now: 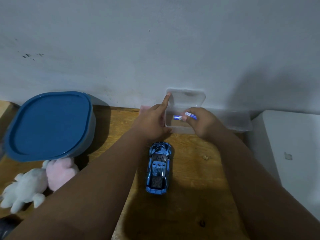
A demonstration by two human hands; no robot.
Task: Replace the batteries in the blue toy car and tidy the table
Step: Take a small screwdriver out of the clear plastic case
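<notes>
The blue toy car stands on its wheels in the middle of the wooden table, nose pointing away from me. Behind it, against the wall, is a small clear plastic box with its hinged lid raised. My left hand rests at the box's left side, its forefinger stretched up against the lid's corner. My right hand hovers over the open box and pinches a blue and white battery. A second battery lies inside the box.
A large blue lidded container stands at the left. A pink and a white plush toy lie in front of it. A second clear box sits at the back right beside a white appliance. A pink object peeks out behind my left hand.
</notes>
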